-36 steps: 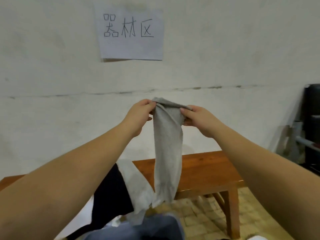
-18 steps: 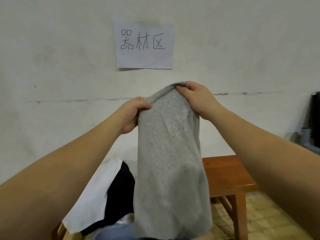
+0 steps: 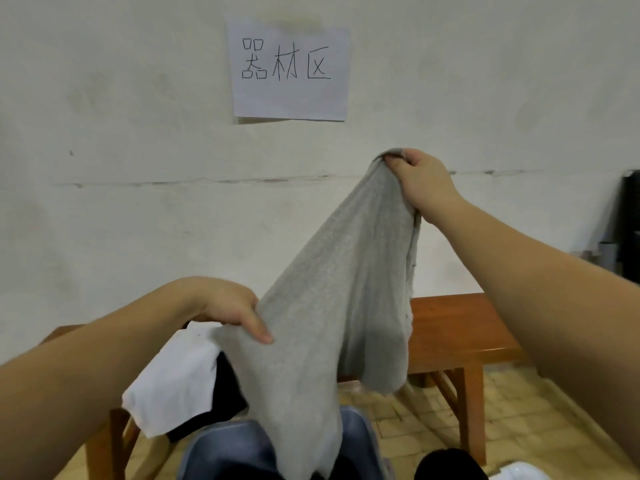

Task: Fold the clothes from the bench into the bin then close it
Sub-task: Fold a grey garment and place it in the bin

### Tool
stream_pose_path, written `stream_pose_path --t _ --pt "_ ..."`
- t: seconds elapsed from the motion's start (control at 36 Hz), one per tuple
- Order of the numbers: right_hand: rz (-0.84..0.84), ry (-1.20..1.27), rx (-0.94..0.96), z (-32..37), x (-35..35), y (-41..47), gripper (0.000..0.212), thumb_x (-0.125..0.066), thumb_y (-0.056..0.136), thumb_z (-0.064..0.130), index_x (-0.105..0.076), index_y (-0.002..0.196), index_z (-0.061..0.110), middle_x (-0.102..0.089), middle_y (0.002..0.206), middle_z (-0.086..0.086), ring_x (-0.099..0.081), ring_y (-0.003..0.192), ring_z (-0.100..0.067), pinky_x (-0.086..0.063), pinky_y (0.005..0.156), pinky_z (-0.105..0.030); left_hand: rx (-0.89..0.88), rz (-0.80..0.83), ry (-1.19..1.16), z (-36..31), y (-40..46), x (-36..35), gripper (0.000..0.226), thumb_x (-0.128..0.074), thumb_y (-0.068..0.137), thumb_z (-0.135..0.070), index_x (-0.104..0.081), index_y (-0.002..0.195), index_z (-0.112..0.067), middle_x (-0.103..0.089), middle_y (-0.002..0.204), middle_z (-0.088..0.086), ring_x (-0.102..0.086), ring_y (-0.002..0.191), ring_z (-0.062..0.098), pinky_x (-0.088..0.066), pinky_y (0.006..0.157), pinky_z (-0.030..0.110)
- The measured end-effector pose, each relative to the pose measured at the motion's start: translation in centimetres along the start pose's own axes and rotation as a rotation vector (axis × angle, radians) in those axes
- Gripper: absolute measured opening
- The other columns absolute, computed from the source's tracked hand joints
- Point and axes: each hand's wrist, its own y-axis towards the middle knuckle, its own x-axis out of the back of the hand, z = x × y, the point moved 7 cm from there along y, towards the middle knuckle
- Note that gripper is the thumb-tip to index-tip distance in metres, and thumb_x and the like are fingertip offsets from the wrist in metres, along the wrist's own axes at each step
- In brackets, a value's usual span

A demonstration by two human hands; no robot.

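right hand point(image 3: 420, 183): gripping top corner of grey garment point(image 3: 332, 299), holding it high
left hand point(image 3: 225, 306): pinching garment's lower edge
garment: hanging above counter point(image 3: 460, 327) and blue bin point(image 3: 228, 448)
counter left end: carrying white cloth point(image 3: 173, 382), black cloth point(image 3: 227, 393)

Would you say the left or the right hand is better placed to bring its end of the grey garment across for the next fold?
Probably the right hand: it pinches the grey garment at its raised top, free to swing down toward the left hand, which grips the low edge near the bench.
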Motion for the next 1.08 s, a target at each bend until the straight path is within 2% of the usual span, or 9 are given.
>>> stream_pose_path --t 0.17,0.28,0.36,0.44,0.53,0.67,0.75,0.86,1.08 --pt "0.051 0.011 -0.116 -1.9 -0.2 -0.5 0.031 -0.056 0.094 0.044 -0.072 0.100 0.018 -0.071 0.102 -0.001 -0.065 0.101 -0.021 -0.051 0.092 -0.038 0.065 -0.470 0.137 2.0 0.2 4.1 0.019 -0.076 0.081 -0.040 -0.076 0.085 -0.022 -0.074 0.086 -0.007 -0.068 0.085 0.013 -0.052 0.076 0.028" --pt "0.122 0.003 -0.085 -0.4 -2.0 -0.7 0.030 -0.057 0.093 0.045 -0.073 0.100 0.021 -0.071 0.101 0.001 -0.065 0.098 -0.019 -0.052 0.093 -0.039 0.047 -0.738 0.181 0.4 -0.2 5.2 0.023 -0.065 0.086 -0.029 -0.063 0.106 -0.017 -0.064 0.110 0.003 -0.058 0.094 0.020 -0.042 0.070 0.030" --pt "0.211 -0.055 0.004 1.7 -4.0 -1.1 0.027 -0.057 0.095 0.041 -0.073 0.103 0.021 -0.071 0.104 0.004 -0.063 0.100 -0.015 -0.049 0.089 -0.032 -0.230 -0.855 0.005 -3.7 -0.5 3.9 0.059 -0.072 0.085 -0.041 -0.049 0.134 -0.016 -0.051 0.130 -0.002 -0.051 0.116 0.016 -0.043 0.092 0.031" --pt "0.328 -0.180 0.107 3.5 -6.4 -2.2 0.028 -0.058 0.095 0.040 -0.072 0.101 0.017 -0.071 0.101 0.002 -0.062 0.098 -0.016 -0.046 0.086 -0.032 -0.476 -0.818 -0.279 -7.7 -0.4 3.0 0.088 -0.080 0.075 -0.049 -0.034 0.144 -0.021 -0.044 0.135 -0.011 -0.047 0.120 0.006 -0.043 0.098 0.029" --pt "0.403 -0.180 0.137 4.1 -8.1 -3.6 0.028 -0.061 0.093 0.040 -0.073 0.100 0.015 -0.071 0.099 -0.001 -0.063 0.097 -0.018 -0.048 0.087 -0.034 -0.535 -0.659 -0.557 -9.6 0.8 3.0 0.100 -0.085 0.062 -0.054 -0.034 0.142 -0.023 -0.058 0.132 -0.004 -0.063 0.113 0.014 -0.051 0.095 0.034" --pt "0.532 -0.123 0.023 1.2 -9.6 -5.1 0.039 -0.070 0.084 0.050 -0.068 0.108 0.018 -0.069 0.105 -0.002 -0.064 0.101 -0.019 -0.051 0.093 -0.037 -0.549 -0.532 -0.713 -9.3 1.9 3.5 0.019 -0.065 0.094 -0.021 -0.069 0.109 -0.010 -0.075 0.103 0.004 -0.070 0.097 0.017 -0.054 0.080 0.025" --pt "0.789 -0.098 -0.180 -2.7 -10.5 -7.5 0.052 -0.071 0.085 0.048 -0.059 0.126 0.017 -0.066 0.119 -0.002 -0.064 0.109 -0.019 -0.052 0.097 -0.038 -0.579 -0.565 -0.801 -8.3 1.3 4.3 0.009 -0.063 0.094 -0.015 -0.070 0.097 -0.010 -0.075 0.088 0.002 -0.070 0.080 0.012 -0.053 0.070 0.021" --pt "1.042 -0.047 -0.375 -7.9 -10.4 -11.2 0.025 -0.069 0.090 0.025 -0.065 0.110 0.012 -0.073 0.110 -0.008 -0.070 0.102 -0.021 -0.056 0.092 -0.035 -0.565 -0.622 -0.857 -6.1 0.2 5.3 0.008 -0.062 0.093 -0.012 -0.068 0.088 -0.012 -0.073 0.074 -0.003 -0.068 0.068 0.009 -0.052 0.065 0.020" --pt "1.104 -0.106 -0.468 -12.1 -6.4 -11.9 0.030 -0.068 0.086 0.023 -0.065 0.112 0.007 -0.074 0.107 -0.009 -0.071 0.095 -0.022 -0.058 0.081 -0.032 -0.493 -0.680 -0.916 -0.2 -1.4 6.5 0.010 -0.059 0.094 -0.010 -0.068 0.093 -0.011 -0.073 0.074 -0.002 -0.068 0.071 0.011 -0.051 0.071 0.025"
